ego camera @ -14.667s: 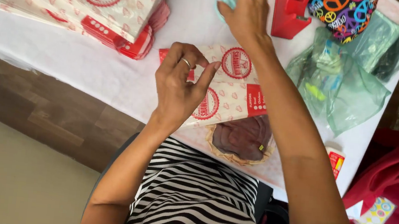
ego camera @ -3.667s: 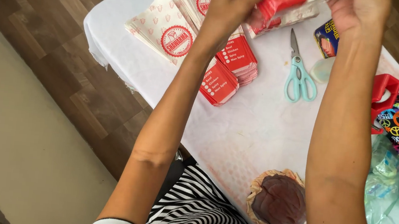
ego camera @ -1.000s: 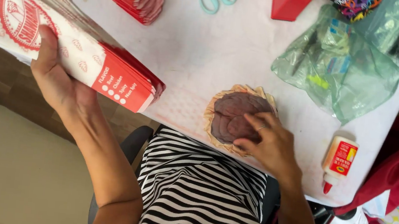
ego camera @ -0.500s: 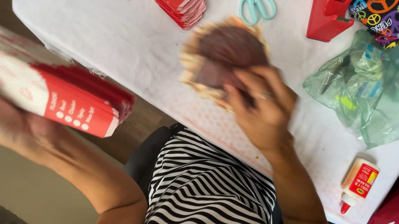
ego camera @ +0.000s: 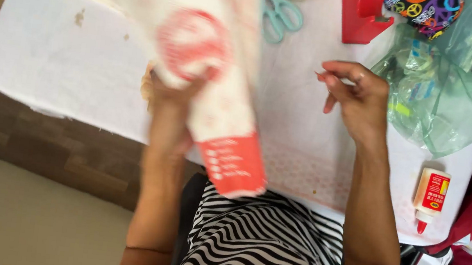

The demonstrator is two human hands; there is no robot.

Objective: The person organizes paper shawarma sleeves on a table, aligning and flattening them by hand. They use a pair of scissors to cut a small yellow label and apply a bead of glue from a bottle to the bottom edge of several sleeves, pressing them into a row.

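A blurred red-and-white paper bag (ego camera: 217, 89) is gripped by the left hand (ego camera: 172, 99) above the table (ego camera: 50, 60), while the right hand (ego camera: 356, 98) pinches its fingertips together beside it.

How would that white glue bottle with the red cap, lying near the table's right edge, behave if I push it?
The glue bottle lies on its side, so it can't tip further. Its body looks flattish rather than round, so it would probably slide or pivot more than roll. It looks like small, light plastic and sits close to the table edge, so a careless shove might send it off.
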